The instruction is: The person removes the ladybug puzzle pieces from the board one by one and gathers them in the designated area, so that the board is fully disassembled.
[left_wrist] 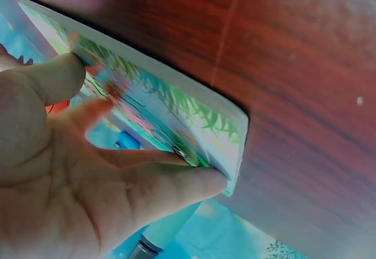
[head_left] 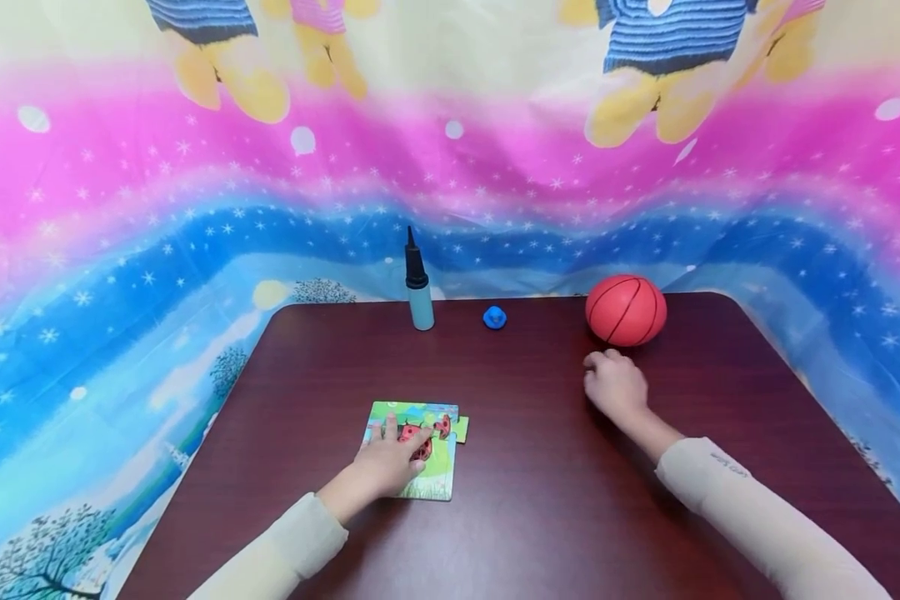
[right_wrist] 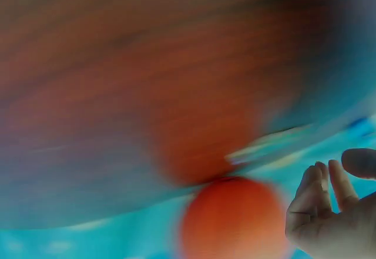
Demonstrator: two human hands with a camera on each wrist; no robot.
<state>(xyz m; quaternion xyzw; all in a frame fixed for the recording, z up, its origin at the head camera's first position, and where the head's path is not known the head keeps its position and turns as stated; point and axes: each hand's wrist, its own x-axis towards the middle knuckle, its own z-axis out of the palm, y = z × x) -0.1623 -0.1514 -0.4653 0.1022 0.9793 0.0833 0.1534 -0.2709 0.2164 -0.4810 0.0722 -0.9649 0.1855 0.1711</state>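
A ladybug jigsaw puzzle [head_left: 438,479] lies on the table, one green piece [head_left: 462,430] jutting out past its right edge. My left hand [head_left: 390,462] rests on the puzzle with fingers spread over the ladybug picture. Seen from the left wrist, the thumb and fingertips [left_wrist: 208,182] touch the puzzle's printed face [left_wrist: 202,115]. My right hand [head_left: 617,385] is over the table just in front of a red ball [head_left: 626,311] with black lines. Its fingers [right_wrist: 311,191] are loosely bent and hold nothing; the ball [right_wrist: 232,224] looks blurred in the right wrist view.
Toward the back of the dark wooden table [head_left: 525,517] stands a teal hand pump [head_left: 421,304] with a black nozzle. A small blue toy [head_left: 495,317] sits between the pump and the ball. A printed cloth [head_left: 450,167] hangs behind and around the table.
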